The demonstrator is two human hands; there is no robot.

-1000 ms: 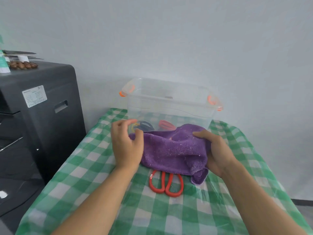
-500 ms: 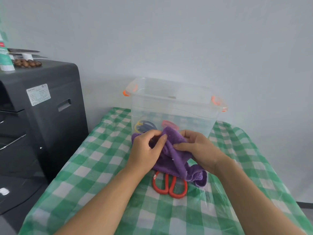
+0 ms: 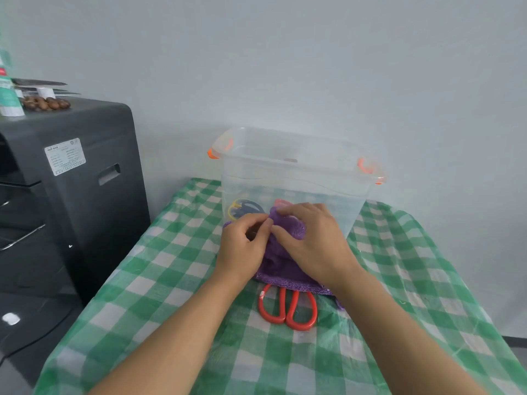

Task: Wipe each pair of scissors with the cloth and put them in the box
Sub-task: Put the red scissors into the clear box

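Purple cloth [image 3: 288, 260], red-handled scissors [image 3: 288, 306], green-white checked tablecloth [image 3: 159, 280], orange-latched clear box [image 3: 336, 192]

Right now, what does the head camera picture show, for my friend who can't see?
Two hands, left hand and right hand, bunch a purple cloth over red-handled scissors on a green checked tablecloth. Behind stands a clear plastic box holding other scissors.

Both hands fwd, close together at centre, fingertips meeting.
L hand [image 3: 242, 246]: fingers curled, thumb + index pinching purple cloth [image 3: 288, 252]. R hand [image 3: 313, 240]: palm down, fingers bent, gripping same cloth. Both forearms bare, extended, converging from lower frame.
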